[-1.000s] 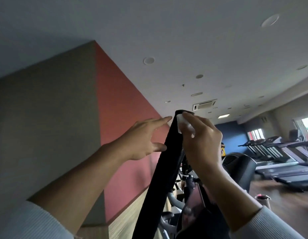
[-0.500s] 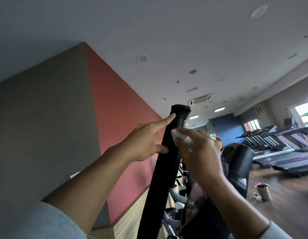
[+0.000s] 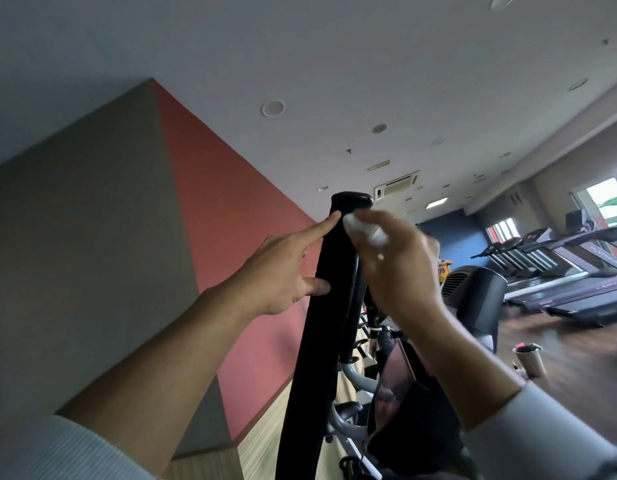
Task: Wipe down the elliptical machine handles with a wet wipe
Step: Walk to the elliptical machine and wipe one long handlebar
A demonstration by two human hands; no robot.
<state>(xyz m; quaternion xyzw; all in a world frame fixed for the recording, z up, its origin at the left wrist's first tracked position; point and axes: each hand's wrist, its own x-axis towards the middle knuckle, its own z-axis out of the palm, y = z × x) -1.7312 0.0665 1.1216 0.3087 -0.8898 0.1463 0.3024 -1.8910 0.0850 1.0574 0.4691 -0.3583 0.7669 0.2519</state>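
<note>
The handle [image 3: 321,306] stands before me as a long black bar, its long axis running from the bottom of my view up toward the ceiling and leaning a little to the right, its capped end pointing up and just slightly away from me. My left hand [image 3: 283,271] is at the handle's left side, fingers straight and loosely spread — the forefinger lies against the bar just under the cap and the thumb tip touches it lower down, nothing gripped. My right hand [image 3: 397,265] is at the handle's right side, near the top, its fingers curled round a white wipe [image 3: 364,228] that is bunched small; the wipe sits against the bar just below the cap, close beside my left forefinger tip. This hand is blurred, so I cannot tell how the single fingers lie on the wipe. A second, thinner dark bar runs close behind the handle on its right. Low and to the right of the handle is the machine's dark console [image 3: 400,379], tilted; further right stands a cup [image 3: 528,358] — and beyond it a row of treadmills [image 3: 559,271].
</note>
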